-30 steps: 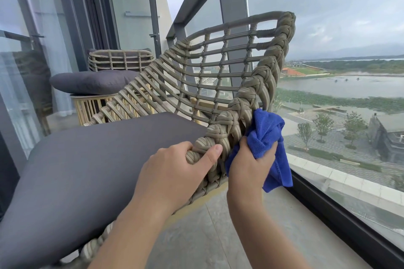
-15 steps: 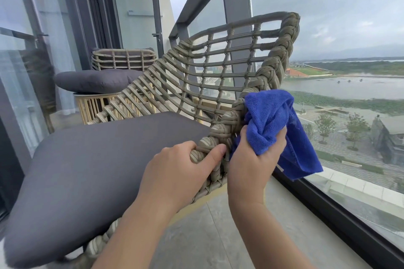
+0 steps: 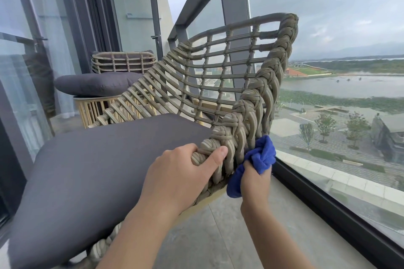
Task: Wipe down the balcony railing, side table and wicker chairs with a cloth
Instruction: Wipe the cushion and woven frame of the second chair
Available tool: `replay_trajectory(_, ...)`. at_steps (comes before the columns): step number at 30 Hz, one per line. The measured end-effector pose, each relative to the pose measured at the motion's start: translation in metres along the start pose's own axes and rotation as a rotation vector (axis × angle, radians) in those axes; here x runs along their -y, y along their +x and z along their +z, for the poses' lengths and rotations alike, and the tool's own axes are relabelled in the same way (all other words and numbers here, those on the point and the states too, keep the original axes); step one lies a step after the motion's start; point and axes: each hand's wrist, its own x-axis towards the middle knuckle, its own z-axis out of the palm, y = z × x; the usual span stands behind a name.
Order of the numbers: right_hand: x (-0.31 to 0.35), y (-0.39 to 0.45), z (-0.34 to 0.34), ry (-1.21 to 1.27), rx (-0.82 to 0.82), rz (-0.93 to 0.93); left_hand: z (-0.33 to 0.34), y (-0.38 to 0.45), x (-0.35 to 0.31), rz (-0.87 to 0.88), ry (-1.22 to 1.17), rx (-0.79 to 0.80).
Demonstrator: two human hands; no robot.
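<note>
A wicker chair (image 3: 218,76) with a grey seat cushion (image 3: 91,170) fills the middle of the view. My left hand (image 3: 181,174) grips the thick braided rim of its armrest near the lower front end, thumb on the outer side. My right hand (image 3: 254,183) holds a bunched blue cloth (image 3: 260,159) and presses it against the outer side of the same braid, just right of my left hand. The dark metal railing frame (image 3: 234,6) with glass panels rises behind the chair.
A second wicker chair (image 3: 122,62) with a grey cushion (image 3: 96,83) stands at the back left, against the glass door. The dark lower rail (image 3: 328,203) of the glass balustrade runs along the right. Tiled floor (image 3: 207,236) lies below my arms.
My right hand has brought the blue cloth down along the braided rim, from mid-height to the lower end beside my left hand. My left hand has kept its grip.
</note>
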Motion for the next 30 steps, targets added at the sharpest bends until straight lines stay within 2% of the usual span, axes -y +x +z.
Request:
replay_trajectory(8, 0.016, -0.025, 0.029, 0.102, -0.066, -0.161, 0.002, 0.003, 0.0, 0.005, 0.015, -0.017)
replay_trajectory(21, 0.06, -0.068, 0.035, 0.173, -0.002, -0.456, 0.005, 0.006, 0.002, 0.012, 0.027, -0.014)
replay_trajectory(26, 0.066, -0.047, 0.028, 0.225, -0.006, -0.468, 0.003, 0.005, 0.002, 0.009, 0.046, 0.0)
replay_trajectory(30, 0.047, -0.026, 0.013, 0.18, -0.082, -0.326, 0.002, 0.002, 0.0, 0.015, 0.021, -0.01)
